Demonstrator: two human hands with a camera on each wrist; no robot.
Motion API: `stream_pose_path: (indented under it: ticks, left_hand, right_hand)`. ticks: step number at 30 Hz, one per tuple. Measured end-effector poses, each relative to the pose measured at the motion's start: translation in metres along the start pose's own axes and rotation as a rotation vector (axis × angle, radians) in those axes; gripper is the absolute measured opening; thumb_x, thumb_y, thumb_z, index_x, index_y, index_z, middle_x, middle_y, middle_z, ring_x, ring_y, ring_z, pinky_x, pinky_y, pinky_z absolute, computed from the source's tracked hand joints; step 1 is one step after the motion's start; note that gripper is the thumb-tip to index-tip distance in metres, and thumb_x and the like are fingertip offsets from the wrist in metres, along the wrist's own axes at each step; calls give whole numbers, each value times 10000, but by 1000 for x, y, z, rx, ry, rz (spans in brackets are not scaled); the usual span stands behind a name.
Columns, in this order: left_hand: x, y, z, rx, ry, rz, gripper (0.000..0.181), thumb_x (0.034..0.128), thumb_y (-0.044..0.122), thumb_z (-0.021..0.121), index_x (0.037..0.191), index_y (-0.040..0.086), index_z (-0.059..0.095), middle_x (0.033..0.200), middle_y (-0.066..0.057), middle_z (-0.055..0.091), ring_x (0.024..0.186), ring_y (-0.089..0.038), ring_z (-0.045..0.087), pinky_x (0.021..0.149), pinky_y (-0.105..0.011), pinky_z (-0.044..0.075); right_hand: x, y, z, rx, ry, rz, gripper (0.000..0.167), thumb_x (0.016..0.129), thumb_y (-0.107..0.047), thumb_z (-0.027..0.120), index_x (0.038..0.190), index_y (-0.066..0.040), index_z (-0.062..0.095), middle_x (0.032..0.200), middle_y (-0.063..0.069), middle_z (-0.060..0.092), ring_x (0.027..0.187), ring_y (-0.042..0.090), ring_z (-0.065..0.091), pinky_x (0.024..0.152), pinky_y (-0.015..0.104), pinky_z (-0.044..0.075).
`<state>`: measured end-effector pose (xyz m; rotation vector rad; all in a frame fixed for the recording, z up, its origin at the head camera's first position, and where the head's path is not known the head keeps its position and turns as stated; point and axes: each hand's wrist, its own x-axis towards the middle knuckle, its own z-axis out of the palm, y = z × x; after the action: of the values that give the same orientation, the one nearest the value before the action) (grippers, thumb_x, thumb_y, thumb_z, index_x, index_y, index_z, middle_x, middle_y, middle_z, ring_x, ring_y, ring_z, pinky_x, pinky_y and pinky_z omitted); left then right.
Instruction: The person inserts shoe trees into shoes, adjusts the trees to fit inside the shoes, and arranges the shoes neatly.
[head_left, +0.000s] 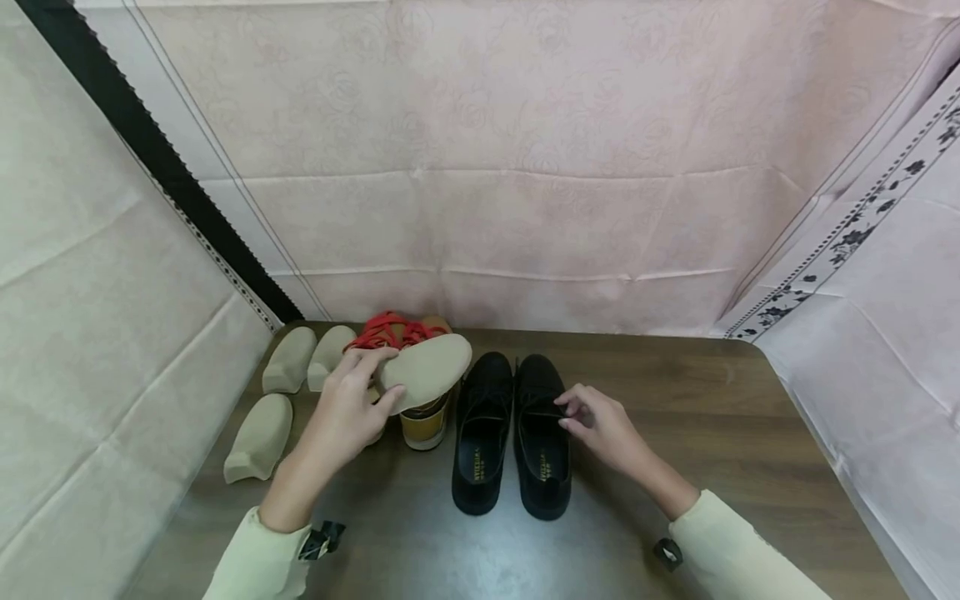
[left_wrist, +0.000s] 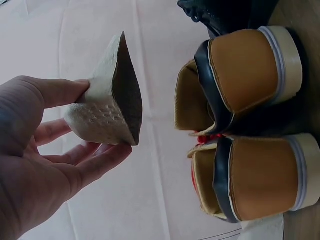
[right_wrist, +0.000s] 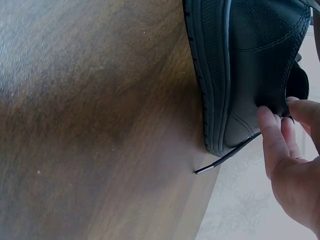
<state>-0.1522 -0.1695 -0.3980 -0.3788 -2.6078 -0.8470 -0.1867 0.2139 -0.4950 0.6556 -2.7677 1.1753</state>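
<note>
My left hand (head_left: 347,407) holds a cream moulded-pulp shoe insert (head_left: 429,365) above a pair of tan shoes (head_left: 423,431) with red laces. In the left wrist view, thumb and fingers grip the insert (left_wrist: 97,115) on opposite sides, its hollow edge facing the shoes' heels. A pair of black lace-up shoes stands side by side: the left black shoe (head_left: 477,490) and the right black shoe (head_left: 545,493). At the right one's opening, my right hand (head_left: 603,429) pinches the edge, thumb inside and fingers outside in the right wrist view. A loose lace (right_wrist: 225,159) hangs at its toe.
Three more cream inserts lie at the left: one at the back (head_left: 289,360), another beside it (head_left: 330,357), one nearer (head_left: 258,439). Everything stands on a brown wooden tabletop (head_left: 675,383). Pale cloth (head_left: 525,233) hangs behind and on both sides.
</note>
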Motion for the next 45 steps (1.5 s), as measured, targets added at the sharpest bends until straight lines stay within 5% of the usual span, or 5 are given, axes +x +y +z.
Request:
stream_pose_path:
  ticks: [9,18,34,45]
  left_hand:
    - [0,8,10,-39,-49,49,486,858,124,850,1307,89,666,1067,-91,617,818,-217,602,717,-340,489]
    - [-2,20,16,-93,-116,50,509,863,124,846,1333,100,650,1131,-86,627,819,-175,595,675,-280,509]
    - [-7,43,23,-107,-225,76,483,887,145,828,1333,133,646,1221,-51,631,901,-160,594,721,-263,533]
    - [-10,51,31,-108,-279,155,493,888,161,828,1341,115,640,1218,-54,645,997,-149,642,815,-324,572]
  right_hand:
    - [-1,2,1,5,4,4,283,920,-66,775,1157,-179,670,976,-32,645,922,121,649,856,347,607]
    - [-2,2,0,1,-10,17,276,932,-84,766,1174,-172,669,983,-42,640,933,120,645,872,325,599]
    - [0,2,-1,1,-2,19,303,922,-69,774,1176,-188,657,985,-22,642,934,146,656,850,346,608]
    - [0,3,0,-9,-3,22,359,923,-72,773,1241,-198,664,973,-29,615,923,126,640,844,295,601]
